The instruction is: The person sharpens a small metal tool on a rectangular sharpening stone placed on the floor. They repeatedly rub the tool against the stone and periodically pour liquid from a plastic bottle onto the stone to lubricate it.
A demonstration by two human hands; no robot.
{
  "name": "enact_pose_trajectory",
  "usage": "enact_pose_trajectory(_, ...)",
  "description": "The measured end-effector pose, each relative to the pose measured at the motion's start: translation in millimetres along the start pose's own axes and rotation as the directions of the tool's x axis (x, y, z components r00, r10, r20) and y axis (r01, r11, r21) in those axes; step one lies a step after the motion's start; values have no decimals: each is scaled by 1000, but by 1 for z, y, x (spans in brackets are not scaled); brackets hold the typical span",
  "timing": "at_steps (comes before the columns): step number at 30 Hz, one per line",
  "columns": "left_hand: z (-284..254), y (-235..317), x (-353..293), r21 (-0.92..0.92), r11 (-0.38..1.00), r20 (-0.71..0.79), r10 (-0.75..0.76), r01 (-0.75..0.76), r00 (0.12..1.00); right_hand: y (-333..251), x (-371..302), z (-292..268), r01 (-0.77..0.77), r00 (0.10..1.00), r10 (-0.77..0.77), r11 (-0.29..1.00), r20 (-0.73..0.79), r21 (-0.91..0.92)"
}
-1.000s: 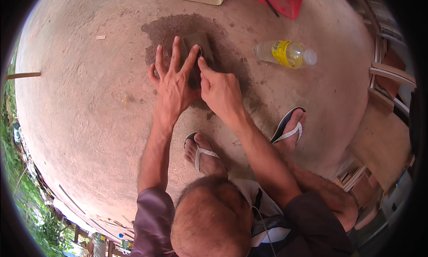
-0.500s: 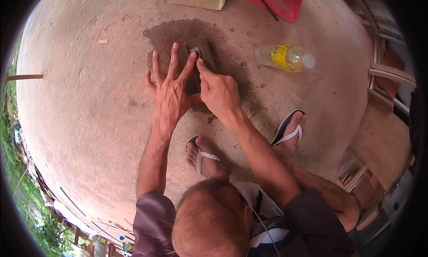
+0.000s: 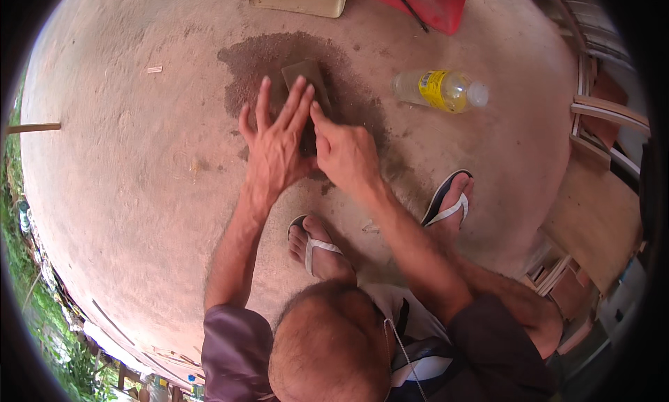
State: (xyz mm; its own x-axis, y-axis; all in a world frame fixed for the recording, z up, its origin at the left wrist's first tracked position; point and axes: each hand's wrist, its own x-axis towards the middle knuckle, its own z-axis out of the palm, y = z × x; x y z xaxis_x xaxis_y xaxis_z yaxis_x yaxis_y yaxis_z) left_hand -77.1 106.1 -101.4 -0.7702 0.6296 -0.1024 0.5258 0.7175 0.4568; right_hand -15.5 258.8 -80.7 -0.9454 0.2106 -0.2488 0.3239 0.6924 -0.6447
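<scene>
Left hand (image 3: pixel 275 148) lies flat, fingers spread, on a dark flat stone (image 3: pixel 306 78); right hand (image 3: pixel 345 151) presses beside, grip hidden. A clear bottle (image 3: pixel 439 90) with a yellow label lies right; bare floor (image 3: pixel 118 165) opens left.

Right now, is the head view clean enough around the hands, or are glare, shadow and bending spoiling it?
Head view: soft even daylight, no hard shadows; left hand and right hand are sharp on the dark flat block; mild glare on the plastic bottle; fisheye bends the wooden edges at right, with a black rim all round.

soft daylight, heavy fisheye edge distortion
</scene>
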Motion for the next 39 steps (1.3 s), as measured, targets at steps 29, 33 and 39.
enact_pose_trajectory(29,14,20,-27,-24,1000,19,-14,14,1000,7,-30,13,-10,999,12,1000,-40,30)
enact_pose_trajectory(33,35,55,-76,58,997,26,-56,54,998,24,-84,18,77,993,-76,997,-86,0)
enact_pose_trajectory(39,5,7,31,-34,999,-65,-19,17,998,-2,41,5,0,1000,0,997,2,-80)
